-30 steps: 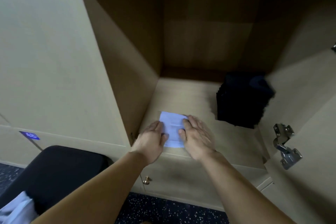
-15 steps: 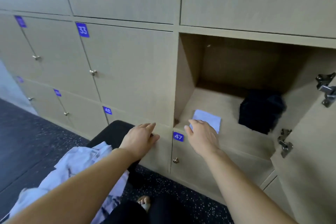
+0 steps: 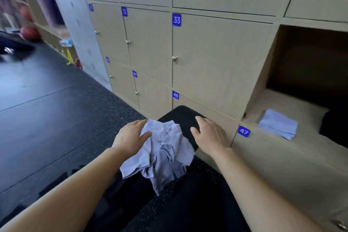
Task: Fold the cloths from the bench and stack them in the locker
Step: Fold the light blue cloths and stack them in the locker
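The left hand (image 3: 130, 137) lies at the left edge of a crumpled pile of pale blue-grey cloths (image 3: 165, 154). Its fingers are nearly straight and its thumb rests on the fabric, with no closed grip showing. The right hand (image 3: 209, 133), just right of the pile, is released and holds nothing. Its fingers are spread above the far end of the black padded bench (image 3: 180, 117); whether it touches the pad cannot be told. The pile sits on the bench at lower centre of the frame, with one corner hanging over the near side. To the right an open locker (image 3: 286, 102) holds a neat stack of folded cloths (image 3: 277, 124) of the same colour, near the front of its floor. Beside the stack, at the right edge of the frame, is a dark mass (image 3: 335, 124) too dim to make out. Below the opening's lower left corner a blue tag reads 47 (image 3: 243, 131). Behind the hands runs a wall of beige closed doors with small round knobs and blue numbered tags: 33 (image 3: 176, 19) above centre, 32 (image 3: 124, 11) to its left and 48 (image 3: 175, 95) just above the bench. A smaller tag (image 3: 134, 74) looks like 49 but is blurred. The floor (image 3: 47, 109) at left is black and speckled. The upper left of the frame is smeared, showing only reddish round shapes (image 3: 30, 33) by some shelving.
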